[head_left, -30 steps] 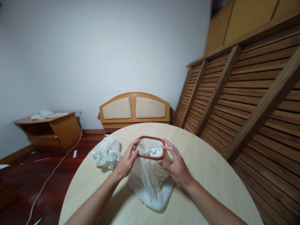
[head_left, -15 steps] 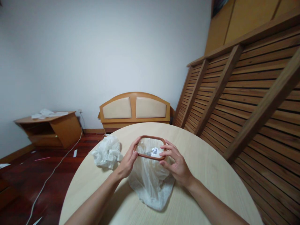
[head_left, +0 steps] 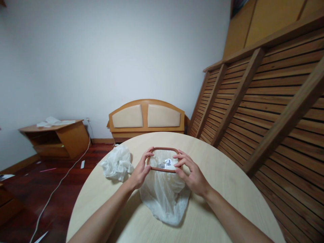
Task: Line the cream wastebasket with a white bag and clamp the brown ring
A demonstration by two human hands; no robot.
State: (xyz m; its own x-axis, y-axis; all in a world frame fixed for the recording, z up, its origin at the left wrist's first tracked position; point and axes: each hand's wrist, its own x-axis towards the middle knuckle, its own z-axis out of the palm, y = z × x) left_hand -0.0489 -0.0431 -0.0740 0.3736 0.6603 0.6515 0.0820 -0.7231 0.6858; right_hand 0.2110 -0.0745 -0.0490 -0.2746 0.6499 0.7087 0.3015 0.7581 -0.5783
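My left hand [head_left: 141, 170] grips the left end of a brown rounded-rectangular ring [head_left: 163, 169], thumb at the near side and fingers at the far side. At the right end, my right hand [head_left: 193, 173] has its thumb and fingers closed on the same ring. Directly under the ring, a thin translucent white plastic bag [head_left: 165, 199] spreads over the table, its open mouth framed by the ring. Through the opening a small white and grey item [head_left: 168, 164] shows; its kind is unclear. What supports the bag inside is hidden.
A crumpled white plastic bag [head_left: 117, 163] lies left on the round pale table [head_left: 222, 209]. Beyond stand a padded headboard [head_left: 146, 114] and a low cabinet [head_left: 73, 140] with papers on top. A slatted wooden frame [head_left: 273, 101] leans at right; a white cable [head_left: 59, 184] crosses the floor.
The ring has settled slightly lower over the bag's mouth, with both hands still on it. The whole view has shifted a little.
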